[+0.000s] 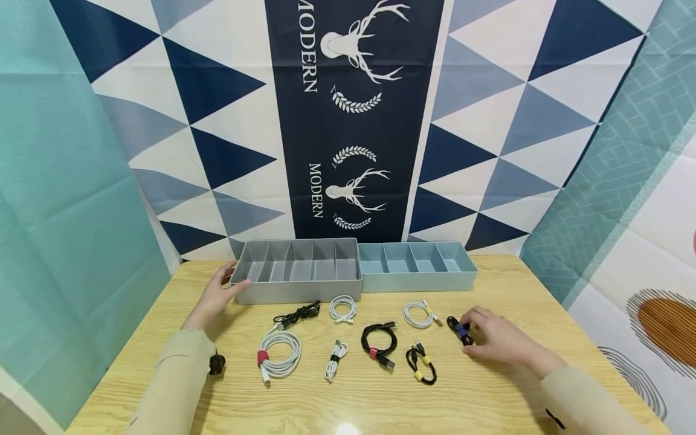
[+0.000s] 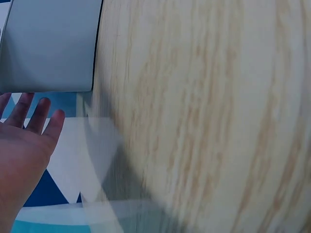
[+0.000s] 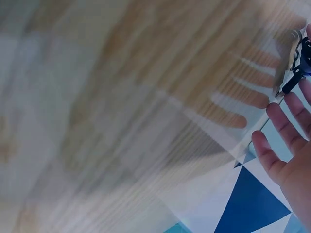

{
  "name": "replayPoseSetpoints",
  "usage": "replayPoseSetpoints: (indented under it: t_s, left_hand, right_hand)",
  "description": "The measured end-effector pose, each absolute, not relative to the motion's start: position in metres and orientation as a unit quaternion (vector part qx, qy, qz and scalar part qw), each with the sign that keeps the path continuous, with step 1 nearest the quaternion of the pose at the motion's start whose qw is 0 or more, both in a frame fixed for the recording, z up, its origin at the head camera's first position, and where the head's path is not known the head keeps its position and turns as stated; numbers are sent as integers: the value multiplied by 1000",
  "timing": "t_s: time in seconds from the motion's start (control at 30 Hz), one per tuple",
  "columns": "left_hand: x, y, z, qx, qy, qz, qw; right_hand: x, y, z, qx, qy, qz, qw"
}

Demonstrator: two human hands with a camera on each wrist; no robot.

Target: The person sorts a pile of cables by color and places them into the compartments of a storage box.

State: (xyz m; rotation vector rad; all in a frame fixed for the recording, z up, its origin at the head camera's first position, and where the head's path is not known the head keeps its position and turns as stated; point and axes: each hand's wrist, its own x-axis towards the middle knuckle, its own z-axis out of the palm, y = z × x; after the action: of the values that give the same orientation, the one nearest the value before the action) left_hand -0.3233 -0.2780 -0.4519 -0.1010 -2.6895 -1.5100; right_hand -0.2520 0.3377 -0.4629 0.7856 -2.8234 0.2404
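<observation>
My left hand (image 1: 217, 296) is at the left end of a long grey divided box (image 1: 299, 292). Its thumb lies along the front corner and its other fingers are by the end wall. In the left wrist view, the fairly straight fingers of that hand reach the edge of the box (image 2: 48, 48). On the right, my right hand (image 1: 497, 338) is beside a bundled black cable (image 1: 460, 330) with a purple tie. Thumb and fingers are spread around the cable's near side. In the right wrist view the fingers are apart, with the black cable (image 3: 292, 82) just past the fingertips.
A blue divided box (image 1: 418, 282) adjoins the grey one. Several coiled cables lie in front, including a white cable with a red tie (image 1: 296, 350), a black cable with a red tie (image 1: 365, 344) and a black cable with yellow ties (image 1: 434, 374). Patterned cloth hangs behind the wooden table (image 1: 380, 411).
</observation>
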Motion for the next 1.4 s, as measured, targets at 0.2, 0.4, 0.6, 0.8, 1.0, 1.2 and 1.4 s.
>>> replayPoseSetpoints:
  t_s: [0.2,0.4,0.6,0.8,1.0,1.2,1.4]
  left_hand:
    - [-323,-279,-451,-23,-871,-490,24]
    - [-324,-277,-449,-14,-872,-490,7]
    - [-324,-278,-448,-9,-874,-485,-1]
    - [-324,-279,-447,-18,-877,-480,2]
    - [-324,-277,-448,-15,-871,-490,-2]
    - [-324,-277,-448,-7,-871,-491,-8]
    - [-324,-276,-446,-3,-876,-482,-11]
  right_hand:
    - [-258,341,-462,284,-950,82,97]
    - [-258,347,-461,293,-948,83,98]
    - [-260,352,-460,307,-943,86,94]
    - [-263,360,-462,309,-939,101,109]
    - [-266,365,-466,298,-940,107,123]
    - [-267,364,-464,309,-933,121,142]
    - [-267,361,-458,309,-928,131,159]
